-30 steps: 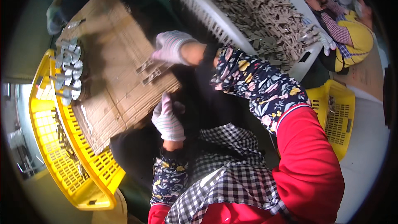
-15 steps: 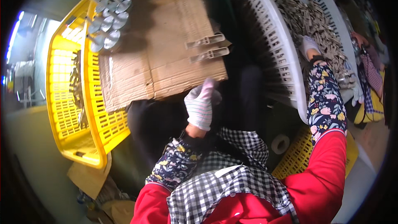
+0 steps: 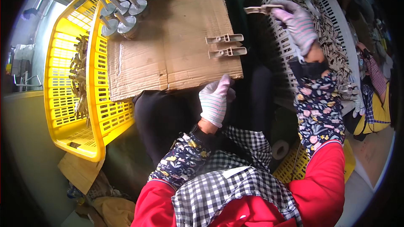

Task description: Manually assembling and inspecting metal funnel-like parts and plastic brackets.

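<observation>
My right hand [image 3: 296,23], in a striped white glove, pinches one end of a narrow beige bracket-like part [image 3: 256,10]. It holds the part above the rim of the white basket [image 3: 269,29]. My left hand [image 3: 213,103], gloved alike, is closed at the near edge of the cardboard sheet [image 3: 181,50], thumb up against the rim; what its fingers hold, if anything, is hidden. Two similar beige parts [image 3: 227,52] lie side by side near the cardboard's right edge. Several round metal discs with upright stems [image 3: 126,23] stand at its far left.
Many beige parts [image 3: 332,38] fill the white basket at right. A yellow basket [image 3: 99,130] at left holds more brownish pieces [image 3: 79,77]. Low at right are a yellow crate [image 3: 290,162] and a pale roll [image 3: 280,148]. Another person's gloved hand [image 3: 358,105] shows at far right.
My right hand has come up out of the white basket and moved left, now with a beige part in it. My left hand keeps its place by the cardboard edge. The view has shifted slightly.
</observation>
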A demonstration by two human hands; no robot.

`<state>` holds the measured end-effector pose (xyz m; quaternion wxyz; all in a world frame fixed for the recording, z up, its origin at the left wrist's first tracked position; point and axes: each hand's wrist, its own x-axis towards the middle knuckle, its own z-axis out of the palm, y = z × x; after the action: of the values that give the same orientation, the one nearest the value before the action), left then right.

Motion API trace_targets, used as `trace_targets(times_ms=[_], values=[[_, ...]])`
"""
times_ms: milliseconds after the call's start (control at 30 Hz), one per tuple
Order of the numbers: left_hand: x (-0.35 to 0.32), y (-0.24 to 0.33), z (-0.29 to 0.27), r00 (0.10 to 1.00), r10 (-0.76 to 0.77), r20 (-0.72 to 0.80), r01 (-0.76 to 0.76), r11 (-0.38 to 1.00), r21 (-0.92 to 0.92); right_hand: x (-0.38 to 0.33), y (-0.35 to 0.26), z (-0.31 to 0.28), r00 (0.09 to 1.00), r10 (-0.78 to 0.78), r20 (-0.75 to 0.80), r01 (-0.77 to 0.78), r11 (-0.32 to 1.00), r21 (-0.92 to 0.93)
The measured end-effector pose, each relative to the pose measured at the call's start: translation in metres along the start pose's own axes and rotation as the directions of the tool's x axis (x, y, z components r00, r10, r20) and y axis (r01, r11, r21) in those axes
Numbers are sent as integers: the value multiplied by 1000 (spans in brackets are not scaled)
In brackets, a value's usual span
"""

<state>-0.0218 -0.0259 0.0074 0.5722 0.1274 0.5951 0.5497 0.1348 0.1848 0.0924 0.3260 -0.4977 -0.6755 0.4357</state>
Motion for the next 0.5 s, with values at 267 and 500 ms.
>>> trace_targets(times_ms=[267,500], values=[[1,9,1,999,-36,-12,35,999,-33,18,3,48,987,132,88,-152,944,292],[2,10,0,997,-77,5,78,996,-39,24,12,64,955,159,251,-247,894,374]])
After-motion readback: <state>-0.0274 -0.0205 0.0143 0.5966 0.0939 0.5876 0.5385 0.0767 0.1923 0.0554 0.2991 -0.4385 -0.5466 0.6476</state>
